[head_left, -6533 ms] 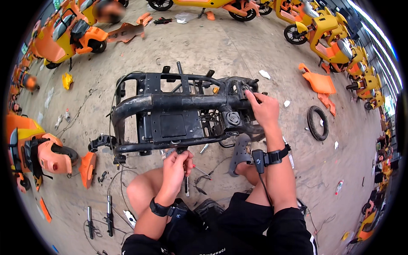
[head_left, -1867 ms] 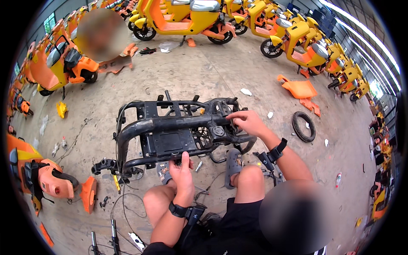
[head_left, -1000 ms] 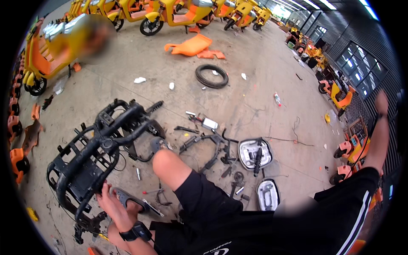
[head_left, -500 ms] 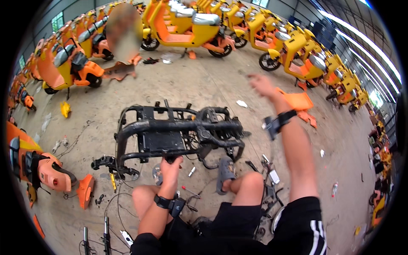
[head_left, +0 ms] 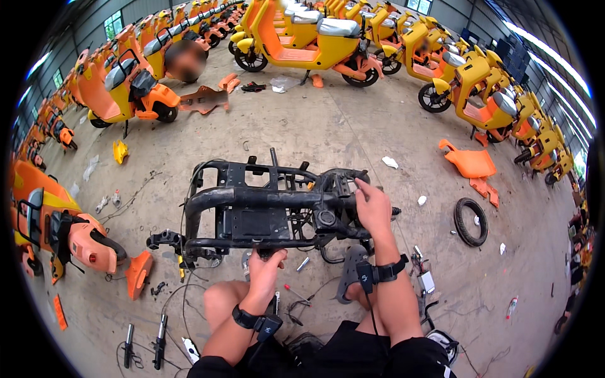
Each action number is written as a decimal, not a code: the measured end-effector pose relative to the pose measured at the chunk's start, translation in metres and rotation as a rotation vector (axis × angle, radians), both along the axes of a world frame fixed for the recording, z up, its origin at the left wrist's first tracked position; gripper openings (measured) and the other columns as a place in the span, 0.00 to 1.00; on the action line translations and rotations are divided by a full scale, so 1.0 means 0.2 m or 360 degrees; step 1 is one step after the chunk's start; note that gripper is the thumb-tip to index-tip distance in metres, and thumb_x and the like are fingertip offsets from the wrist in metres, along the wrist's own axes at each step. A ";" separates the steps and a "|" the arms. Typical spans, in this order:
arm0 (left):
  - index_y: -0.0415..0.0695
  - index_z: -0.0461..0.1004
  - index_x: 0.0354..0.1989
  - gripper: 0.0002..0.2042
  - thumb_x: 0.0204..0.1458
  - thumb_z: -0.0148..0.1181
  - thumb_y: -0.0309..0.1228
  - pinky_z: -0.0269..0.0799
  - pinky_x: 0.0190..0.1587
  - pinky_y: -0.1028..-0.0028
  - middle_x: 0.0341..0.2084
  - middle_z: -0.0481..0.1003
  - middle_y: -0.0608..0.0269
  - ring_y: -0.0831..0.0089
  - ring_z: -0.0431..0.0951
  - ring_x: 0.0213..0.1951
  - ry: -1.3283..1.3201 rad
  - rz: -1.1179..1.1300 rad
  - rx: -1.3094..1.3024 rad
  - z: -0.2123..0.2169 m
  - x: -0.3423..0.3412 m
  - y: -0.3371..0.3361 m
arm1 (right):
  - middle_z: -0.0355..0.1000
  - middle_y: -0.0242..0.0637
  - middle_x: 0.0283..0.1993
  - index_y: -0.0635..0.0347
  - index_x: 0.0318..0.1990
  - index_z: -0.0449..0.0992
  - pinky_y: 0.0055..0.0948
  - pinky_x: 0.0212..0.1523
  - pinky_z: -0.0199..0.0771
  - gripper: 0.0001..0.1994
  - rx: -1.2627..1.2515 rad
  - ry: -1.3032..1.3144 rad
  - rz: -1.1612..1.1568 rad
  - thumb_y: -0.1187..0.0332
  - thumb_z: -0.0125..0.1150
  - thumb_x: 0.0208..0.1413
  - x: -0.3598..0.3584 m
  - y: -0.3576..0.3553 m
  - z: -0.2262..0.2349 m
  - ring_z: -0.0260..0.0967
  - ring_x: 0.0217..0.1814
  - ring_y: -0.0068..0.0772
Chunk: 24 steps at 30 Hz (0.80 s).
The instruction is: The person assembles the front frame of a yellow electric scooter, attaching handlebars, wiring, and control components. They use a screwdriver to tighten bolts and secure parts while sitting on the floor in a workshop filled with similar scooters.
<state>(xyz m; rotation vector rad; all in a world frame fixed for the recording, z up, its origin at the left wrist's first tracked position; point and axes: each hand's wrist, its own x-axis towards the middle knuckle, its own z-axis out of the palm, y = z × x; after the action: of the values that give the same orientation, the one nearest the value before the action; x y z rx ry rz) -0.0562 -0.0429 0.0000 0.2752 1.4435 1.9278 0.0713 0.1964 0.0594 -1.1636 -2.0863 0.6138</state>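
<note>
A bare black scooter frame [head_left: 252,198] lies across the floor before my knees, with a wide curved tube and a flat plate in its middle. My left hand [head_left: 265,269] is closed on its near lower rail, thumb toward the right; part of the grip is hidden under the rail. At the frame's right end my right hand [head_left: 374,206] curls around the tube end, its index finger reaching over the top. Each wrist wears a black strap with a small box. A black fork-like part [head_left: 167,239] sits by the frame's left end.
Yellow and orange scooters [head_left: 309,44] stand in rows behind. A part-stripped scooter [head_left: 69,227] is at left. On the floor lie a tyre [head_left: 456,220], an orange panel [head_left: 472,162], shock absorbers [head_left: 160,340], a red-handled screwdriver [head_left: 295,293] and loose cables.
My right hand has come down and inward from the far right onto the frame's right end. My left hand keeps its hold on the near rail. The view has shifted slightly left.
</note>
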 end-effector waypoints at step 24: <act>0.41 0.67 0.43 0.11 0.53 0.58 0.23 0.67 0.34 0.76 0.33 0.75 0.62 0.75 0.74 0.34 -0.0209 -0.0174 0.0015 0.07 -0.01 -0.03 | 0.77 0.44 0.39 0.47 0.43 0.82 0.42 0.51 0.64 0.11 0.0535 -0.0404 -0.0330 0.67 0.60 0.52 -0.01 0.20 -0.08 0.72 0.46 0.46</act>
<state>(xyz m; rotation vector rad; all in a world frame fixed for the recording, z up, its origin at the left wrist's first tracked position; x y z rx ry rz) -0.0592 -0.0482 0.0145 0.2231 1.3074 1.8304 0.0685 0.2357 0.0435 -1.2860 -2.1324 0.0140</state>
